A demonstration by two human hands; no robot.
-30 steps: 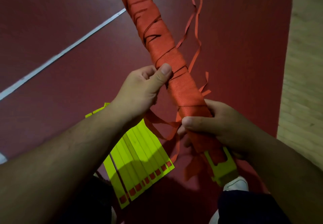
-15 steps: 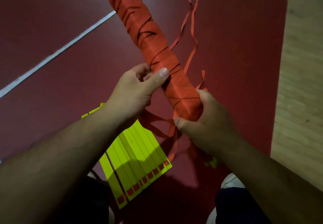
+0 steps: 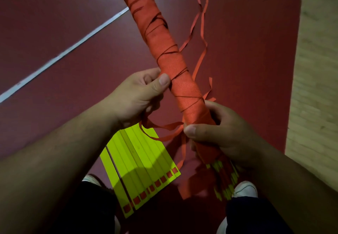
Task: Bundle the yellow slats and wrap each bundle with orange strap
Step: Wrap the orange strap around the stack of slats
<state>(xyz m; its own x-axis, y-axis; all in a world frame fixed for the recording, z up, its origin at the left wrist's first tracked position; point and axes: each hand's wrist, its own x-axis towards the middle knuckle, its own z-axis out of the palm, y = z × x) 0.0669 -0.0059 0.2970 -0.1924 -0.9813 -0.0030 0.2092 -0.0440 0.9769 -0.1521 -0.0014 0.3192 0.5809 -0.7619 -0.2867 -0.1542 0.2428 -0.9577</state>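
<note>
Red floor (image 3: 73, 23), loose yellow slats (image 3: 139, 160); right grip (image 3: 225, 135) clasps wrapped bundle (image 3: 182, 87), left grip (image 3: 139, 95) pinches orange strap (image 3: 164, 126).

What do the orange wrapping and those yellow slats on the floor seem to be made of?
The orange strap around the bundle: likely woven fabric webbing, matte; a fine pebbly weave shows. The yellow slats: probably rigid plastic, smooth and fluorescent, with straight crisp edges; painted wood can't be excluded.

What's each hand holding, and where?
Right hand grips the wrapped bundle near its lower end. Left hand pinches the strap, thumb against the bundle.
</note>
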